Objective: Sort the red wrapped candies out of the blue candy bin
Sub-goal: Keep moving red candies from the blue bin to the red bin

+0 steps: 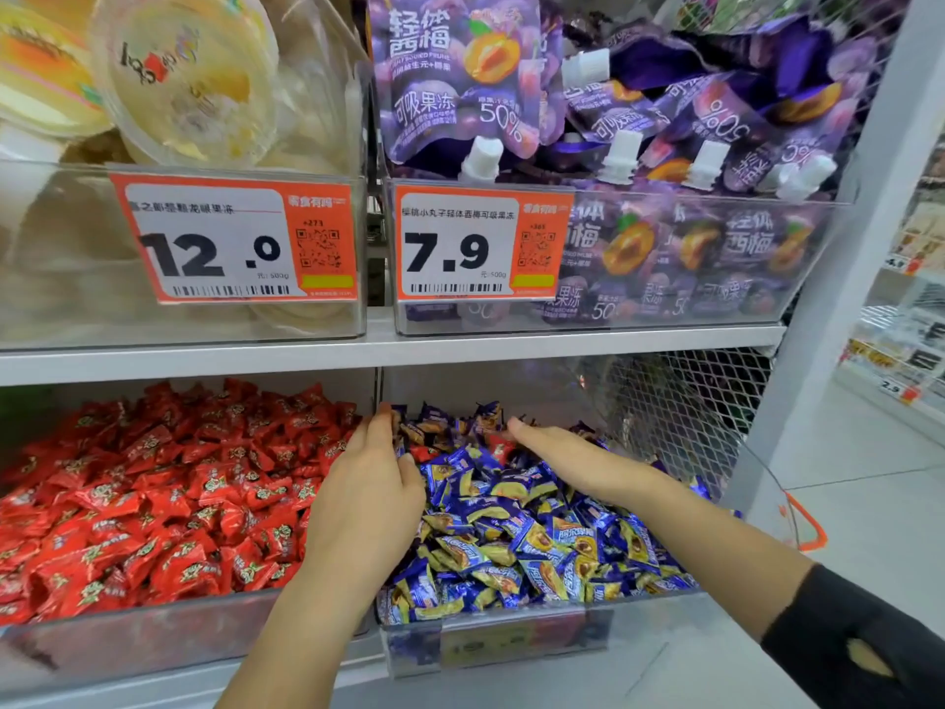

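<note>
The blue candy bin [491, 642] on the lower shelf holds a heap of blue and yellow wrapped candies [542, 545]. A red wrapped candy [498, 447] lies among them near the back, and another red one [423, 454] shows beside my left hand. My left hand [376, 483] rests over the bin's left edge, fingers spread and reaching into the blue heap. My right hand [557, 452] lies flat on the blue candies, fingers pointing left toward the red candy. Neither hand visibly holds anything. The bin of red wrapped candies [153, 509] sits directly to the left.
Above, a clear bin of yellow jelly cups [179, 84] and a clear bin of purple jelly pouches [639, 120] carry price tags 12.0 and 7.9. A wire mesh panel [680, 411] closes the shelf's right side. An orange-handled basket [803, 524] hangs at the right, beside the aisle floor.
</note>
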Demonstrator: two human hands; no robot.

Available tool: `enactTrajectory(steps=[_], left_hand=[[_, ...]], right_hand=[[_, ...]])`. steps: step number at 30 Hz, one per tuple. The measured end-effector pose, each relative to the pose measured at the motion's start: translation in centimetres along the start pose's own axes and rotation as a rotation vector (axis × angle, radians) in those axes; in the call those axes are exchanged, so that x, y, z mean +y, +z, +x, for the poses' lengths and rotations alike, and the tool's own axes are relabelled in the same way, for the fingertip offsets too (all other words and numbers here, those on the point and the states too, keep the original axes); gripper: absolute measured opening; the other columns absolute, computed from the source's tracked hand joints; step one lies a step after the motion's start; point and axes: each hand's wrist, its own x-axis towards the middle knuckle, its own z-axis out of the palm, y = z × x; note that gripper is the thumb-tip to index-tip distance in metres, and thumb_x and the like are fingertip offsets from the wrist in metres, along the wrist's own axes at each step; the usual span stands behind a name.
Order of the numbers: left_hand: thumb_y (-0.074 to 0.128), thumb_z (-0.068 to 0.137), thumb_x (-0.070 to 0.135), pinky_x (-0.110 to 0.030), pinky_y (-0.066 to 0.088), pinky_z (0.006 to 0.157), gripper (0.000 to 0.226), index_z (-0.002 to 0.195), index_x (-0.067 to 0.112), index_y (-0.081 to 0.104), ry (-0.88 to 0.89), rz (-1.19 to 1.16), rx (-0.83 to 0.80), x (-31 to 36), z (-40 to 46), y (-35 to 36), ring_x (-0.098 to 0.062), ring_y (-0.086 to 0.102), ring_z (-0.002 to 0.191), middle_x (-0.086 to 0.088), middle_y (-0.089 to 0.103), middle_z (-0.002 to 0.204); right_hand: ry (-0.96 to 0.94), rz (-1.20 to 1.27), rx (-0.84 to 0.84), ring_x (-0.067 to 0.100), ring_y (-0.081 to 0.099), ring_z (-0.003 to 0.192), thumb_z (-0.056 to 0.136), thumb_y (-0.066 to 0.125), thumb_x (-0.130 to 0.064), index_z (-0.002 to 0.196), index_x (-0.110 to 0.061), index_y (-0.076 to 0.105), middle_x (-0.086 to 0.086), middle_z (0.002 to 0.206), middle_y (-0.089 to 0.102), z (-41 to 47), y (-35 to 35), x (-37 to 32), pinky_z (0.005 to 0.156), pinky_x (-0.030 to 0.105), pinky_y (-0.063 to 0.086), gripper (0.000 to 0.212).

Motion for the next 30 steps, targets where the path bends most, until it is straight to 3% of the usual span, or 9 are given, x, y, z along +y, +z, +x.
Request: enactTrajectory(steps=[4,7,12,15,17,20,22,27,30], left_hand=[[0.042,0.098,0.019,-0.032,0.040,0.088,0.054,0.149,0.016,0.026,-0.009,0.001,-0.002,0.1,0.0,0.0,-0.025,0.049,0.122,-0.004,0.039,0.148],[0.042,0.098,0.019,-0.032,0.041,0.089,0.054,0.149,0.016,0.024,-0.006,-0.002,-0.003,0.2,-0.1,0.0,-0.025,0.048,0.124,-0.004,0.037,0.148],[0.041,0.098,0.020,-0.031,0.041,0.088,0.054,0.149,0.016,0.024,-0.002,0.000,-0.006,0.0,0.0,0.1,-0.024,0.049,0.123,-0.004,0.039,0.147],[0.041,0.098,0.020,-0.032,0.041,0.088,0.054,0.149,0.015,0.025,0.002,-0.006,-0.011,-0.1,0.1,0.2,-0.024,0.049,0.121,-0.004,0.040,0.145],[0.042,0.097,0.019,-0.031,0.041,0.087,0.053,0.148,0.015,0.026,0.011,-0.012,-0.006,-0.2,0.1,0.2,-0.024,0.050,0.120,-0.004,0.041,0.143],[0.043,0.097,0.020,-0.031,0.041,0.088,0.054,0.148,0.016,0.026,0.016,-0.027,-0.013,-0.4,0.2,0.2,-0.023,0.049,0.122,-0.004,0.040,0.145],[0.045,0.097,0.024,-0.031,0.040,0.091,0.056,0.148,0.017,0.026,0.016,-0.047,-0.035,-0.6,0.3,0.2,-0.022,0.047,0.123,-0.004,0.040,0.144],[0.051,0.095,0.030,-0.025,0.035,0.089,0.050,0.141,0.017,0.038,0.006,-0.218,-0.030,-1.1,0.2,-0.8,-0.020,0.046,0.122,-0.004,0.046,0.137],[0.052,0.095,0.029,-0.031,0.038,0.098,0.050,0.141,0.016,0.039,-0.020,-0.223,0.029,-2.5,0.4,-1.8,-0.021,0.048,0.124,-0.005,0.048,0.140]], right_hand=[[-0.205,-0.088,-0.012,0.003,0.051,0.121,0.098,0.048,-0.038,0.123,-0.031,0.064,-0.014,0.128,0.059,-0.7,-0.7,-0.1,0.109,0.028,0.035,0.030],[-0.250,-0.211,0.002,-0.001,0.058,0.105,0.089,0.064,-0.039,0.119,-0.029,0.066,-0.015,0.112,0.067,-0.6,-0.2,-0.4,0.092,0.017,0.042,0.032],[-0.336,-0.505,0.162,0.010,0.060,0.097,0.088,0.062,-0.034,0.125,-0.028,0.062,-0.012,0.106,0.068,0.6,1.1,-2.2,0.087,0.030,0.048,0.037],[-0.384,-0.414,0.310,0.015,0.059,0.101,0.088,0.057,-0.029,0.124,-0.026,0.061,-0.003,0.114,0.064,1.8,2.0,-4.4,0.088,0.030,0.049,0.036],[-0.379,-0.399,0.251,0.017,0.057,0.097,0.087,0.058,-0.026,0.117,-0.020,0.063,0.001,0.111,0.061,3.1,2.8,-5.7,0.084,0.030,0.050,0.031],[-0.318,-0.567,0.016,0.020,0.051,0.070,0.090,0.056,-0.024,0.090,-0.006,0.062,0.013,0.087,0.062,5.3,3.9,-6.4,0.061,0.030,0.042,0.019],[-0.295,-0.639,-0.019,0.017,0.045,0.060,0.092,0.057,-0.028,0.080,-0.009,0.059,0.006,0.073,0.055,6.0,4.3,-6.2,0.052,0.026,0.034,0.022],[-0.286,-0.659,0.131,0.022,0.055,0.076,0.090,0.056,-0.024,0.100,-0.011,0.069,0.008,0.096,0.066,5.3,4.2,-5.3,0.061,0.025,0.038,0.021],[-0.286,-0.503,0.270,0.018,0.059,0.090,0.091,0.054,-0.023,0.107,-0.021,0.069,0.000,0.110,0.067,4.0,3.5,-4.7,0.074,0.025,0.047,0.022]])
